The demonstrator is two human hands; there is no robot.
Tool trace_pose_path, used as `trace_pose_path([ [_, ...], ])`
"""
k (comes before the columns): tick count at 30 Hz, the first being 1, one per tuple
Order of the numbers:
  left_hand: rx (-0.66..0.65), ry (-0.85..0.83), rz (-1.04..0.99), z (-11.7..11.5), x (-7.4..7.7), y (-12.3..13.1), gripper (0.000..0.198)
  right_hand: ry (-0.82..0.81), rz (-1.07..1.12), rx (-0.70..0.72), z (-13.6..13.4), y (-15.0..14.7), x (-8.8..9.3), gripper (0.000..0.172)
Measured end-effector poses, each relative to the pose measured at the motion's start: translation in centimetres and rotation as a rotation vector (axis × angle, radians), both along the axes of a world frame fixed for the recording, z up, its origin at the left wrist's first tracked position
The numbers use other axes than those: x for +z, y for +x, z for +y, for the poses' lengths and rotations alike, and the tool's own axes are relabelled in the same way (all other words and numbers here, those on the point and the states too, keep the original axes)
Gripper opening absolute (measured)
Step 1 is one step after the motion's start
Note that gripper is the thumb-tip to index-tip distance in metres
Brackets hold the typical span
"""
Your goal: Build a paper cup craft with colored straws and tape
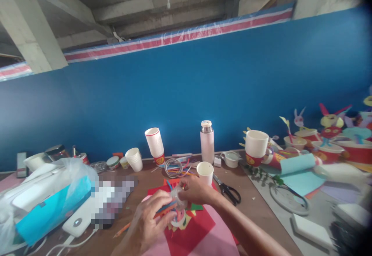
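Close together over the papers, my left hand (154,211) and my right hand (197,191) both hold a clear rounded plastic piece (179,195). The left fingers curl around its near side. At its upper right, the right fingers pinch the edge. Blue and orange thin strips (165,209) show beside my left fingers; whether they are gripped is unclear. Just below is a small white-rimmed thing (178,221), partly hidden. Red paper (200,229) and pink paper (223,240) lie beneath. A white paper cup (205,172) stands behind my right hand.
Black-handled scissors (229,192) lie right of the cup. Behind stand a pink thermos (207,143) and stacked paper cups (154,141). A power bank (78,221) with a cable and a blue folder (55,213) are left. Paper-cup crafts (328,147) crowd the right.
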State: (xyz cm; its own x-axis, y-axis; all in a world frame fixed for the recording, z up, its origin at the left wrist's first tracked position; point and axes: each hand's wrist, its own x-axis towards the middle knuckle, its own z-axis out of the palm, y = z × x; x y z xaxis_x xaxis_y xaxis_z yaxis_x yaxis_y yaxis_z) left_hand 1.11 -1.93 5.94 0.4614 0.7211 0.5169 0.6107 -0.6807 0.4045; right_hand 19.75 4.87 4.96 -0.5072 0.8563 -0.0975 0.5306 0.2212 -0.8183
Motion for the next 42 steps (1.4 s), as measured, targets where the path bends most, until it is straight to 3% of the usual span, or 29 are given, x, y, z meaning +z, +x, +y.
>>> trace_pose_path([
  [3,0.058,0.047,0.063,0.0,-0.2,0.1,0.022,-0.011,0.024,-0.006,0.1,0.0,-0.2,0.017],
  [7,0.085,0.056,0.094,0.3,-0.3,0.2,0.014,-0.007,0.036,-0.008,0.0,-0.1,-0.2,0.016],
  [24,-0.002,0.086,0.016,-0.4,-0.8,1.0,0.019,0.134,-0.079,-0.045,-0.1,-0.1,0.2,0.017],
  [29,-0.030,-0.150,-0.028,-1.1,0.5,1.6,0.020,0.172,-0.107,-0.071,0.0,-0.1,0.2,0.016],
  [34,0.109,-0.527,-0.137,-1.1,2.2,2.0,0.029,0.183,-0.130,-0.091,0.0,0.0,0.6,0.015],
  [37,0.106,-0.654,-0.165,-0.8,2.3,1.9,0.034,0.184,-0.117,-0.092,-0.2,0.0,0.7,0.016],
  [42,0.078,-0.716,-0.157,-0.1,1.5,1.2,0.036,0.159,-0.076,-0.052,-0.5,-0.1,0.4,0.016],
])
